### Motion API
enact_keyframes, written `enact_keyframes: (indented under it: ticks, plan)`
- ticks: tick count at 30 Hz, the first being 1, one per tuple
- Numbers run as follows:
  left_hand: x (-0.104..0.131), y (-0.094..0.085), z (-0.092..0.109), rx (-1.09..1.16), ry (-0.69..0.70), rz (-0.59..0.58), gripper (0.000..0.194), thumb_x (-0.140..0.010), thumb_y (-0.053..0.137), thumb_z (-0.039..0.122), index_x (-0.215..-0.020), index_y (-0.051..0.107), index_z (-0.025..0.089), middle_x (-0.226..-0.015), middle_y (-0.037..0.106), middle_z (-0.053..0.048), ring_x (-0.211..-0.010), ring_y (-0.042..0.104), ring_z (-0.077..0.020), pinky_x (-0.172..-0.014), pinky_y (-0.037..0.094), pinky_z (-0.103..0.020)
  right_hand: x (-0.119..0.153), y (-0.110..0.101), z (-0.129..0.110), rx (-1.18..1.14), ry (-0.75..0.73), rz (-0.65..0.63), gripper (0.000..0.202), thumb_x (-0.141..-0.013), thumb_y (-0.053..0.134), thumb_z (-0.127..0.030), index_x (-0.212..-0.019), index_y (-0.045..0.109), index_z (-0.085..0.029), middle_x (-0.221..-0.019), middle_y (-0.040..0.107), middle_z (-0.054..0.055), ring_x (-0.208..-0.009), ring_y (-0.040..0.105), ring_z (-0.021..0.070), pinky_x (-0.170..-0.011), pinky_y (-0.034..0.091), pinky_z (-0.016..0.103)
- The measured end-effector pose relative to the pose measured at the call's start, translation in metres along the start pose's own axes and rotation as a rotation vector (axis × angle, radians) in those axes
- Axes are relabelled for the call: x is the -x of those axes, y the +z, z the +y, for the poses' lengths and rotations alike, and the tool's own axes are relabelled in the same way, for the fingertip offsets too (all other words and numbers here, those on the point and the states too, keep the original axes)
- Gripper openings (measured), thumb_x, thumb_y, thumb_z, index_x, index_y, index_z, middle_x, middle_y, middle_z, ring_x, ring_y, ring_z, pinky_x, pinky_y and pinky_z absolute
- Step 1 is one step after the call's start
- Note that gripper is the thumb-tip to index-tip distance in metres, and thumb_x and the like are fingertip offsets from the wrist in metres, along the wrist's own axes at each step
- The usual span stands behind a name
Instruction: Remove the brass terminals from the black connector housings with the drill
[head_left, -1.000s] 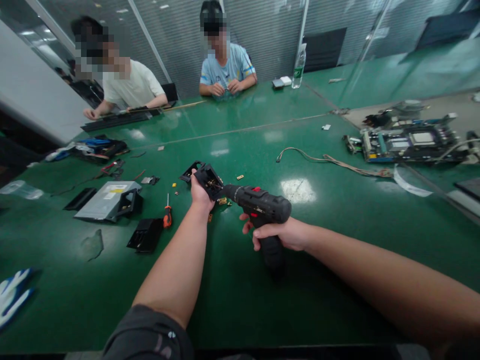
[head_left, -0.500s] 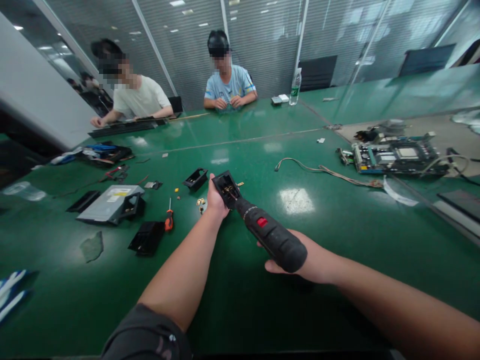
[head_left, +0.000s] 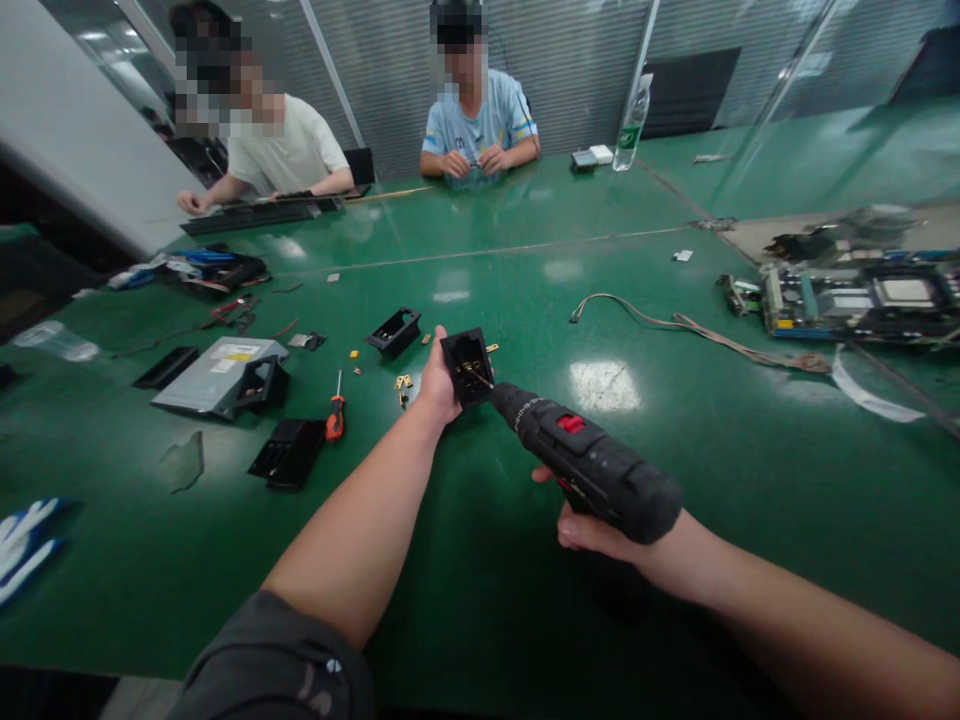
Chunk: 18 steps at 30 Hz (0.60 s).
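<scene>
My left hand holds a black plastic housing by its left side, with the hollow side facing up and small brass parts inside. My right hand grips a black power drill with a red switch on top. The drill's thin bit points into the housing's lower right part; whether its tip touches a part inside is too small to tell. Small brass pieces lie on the green table left of my left hand, and another black housing stands just beyond them.
An orange screwdriver, a black tray-like part and a silver drive lie to the left. Cables and a circuit board are on the right. Two people sit across the table, near a bottle.
The view has tilted down and shifted slightly left. My right hand and the drill have moved right and back a little, so more of the housing and the bit shows.
</scene>
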<state>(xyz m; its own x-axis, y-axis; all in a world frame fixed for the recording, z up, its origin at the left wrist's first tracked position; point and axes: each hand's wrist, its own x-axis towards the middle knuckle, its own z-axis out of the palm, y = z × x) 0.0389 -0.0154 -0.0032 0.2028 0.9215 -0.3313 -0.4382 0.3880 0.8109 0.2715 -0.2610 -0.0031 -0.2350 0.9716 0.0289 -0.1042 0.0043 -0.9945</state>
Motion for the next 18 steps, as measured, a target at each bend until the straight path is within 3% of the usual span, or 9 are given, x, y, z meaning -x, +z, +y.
enact_keyframes:
  ticks: [6, 9, 13, 16, 18]
  plan:
    - [-0.005, -0.002, -0.005, -0.061, 0.157, 0.004, 0.085, -0.101, 0.068, 0.107, -0.103, 0.075, 0.023, -0.085, 0.079, -0.007, -0.071, 0.078, -0.0239, -0.071, 0.065, -0.038, 0.002, 0.0, -0.014, -0.148, 0.05, -0.107, 0.064, -0.111, 0.099, -0.039, -0.167, 0.067, -0.039, -0.146, 0.085, 0.009, -0.081, 0.086, 0.0159, -0.075, 0.077, 0.036]
    - [-0.005, 0.001, -0.002, -0.045, 0.295, 0.021, 0.078, -0.101, 0.073, 0.104, -0.106, 0.07, 0.027, -0.087, 0.076, -0.003, -0.076, 0.078, -0.0231, -0.077, 0.067, -0.038, 0.001, 0.0, -0.019, -0.162, 0.018, -0.115, 0.059, -0.113, 0.097, -0.039, -0.164, 0.069, -0.04, -0.145, 0.085, 0.007, -0.082, 0.086, 0.0153, -0.078, 0.078, 0.037]
    - [-0.001, 0.008, 0.008, -0.027, 0.409, 0.079, 0.075, -0.101, 0.074, 0.104, -0.107, 0.069, 0.029, -0.084, 0.072, 0.0, -0.077, 0.077, -0.0239, -0.072, 0.065, -0.036, -0.002, 0.002, -0.017, -0.164, -0.035, -0.117, 0.059, -0.112, 0.099, -0.042, -0.163, 0.069, -0.038, -0.143, 0.083, 0.007, -0.08, 0.084, 0.0142, -0.076, 0.077, 0.036]
    - [0.001, 0.015, 0.016, -0.004, 0.43, 0.09, 0.077, -0.096, 0.08, 0.104, -0.105, 0.07, 0.028, -0.083, 0.072, 0.0, -0.077, 0.077, -0.0236, -0.074, 0.064, -0.036, -0.003, 0.006, -0.018, -0.131, -0.036, -0.122, 0.062, -0.111, 0.096, -0.043, -0.164, 0.067, -0.034, -0.143, 0.082, 0.009, -0.079, 0.082, 0.0145, -0.078, 0.075, 0.038]
    - [0.0, 0.02, 0.017, 0.029, 0.357, 0.068, 0.08, -0.094, 0.081, 0.105, -0.103, 0.072, 0.026, -0.082, 0.073, -0.001, -0.075, 0.077, -0.0225, -0.076, 0.064, -0.035, -0.002, 0.009, -0.024, -0.07, -0.033, -0.101, 0.076, -0.107, 0.096, -0.042, -0.173, 0.059, -0.033, -0.141, 0.083, 0.01, -0.081, 0.081, 0.0171, -0.08, 0.075, 0.042]
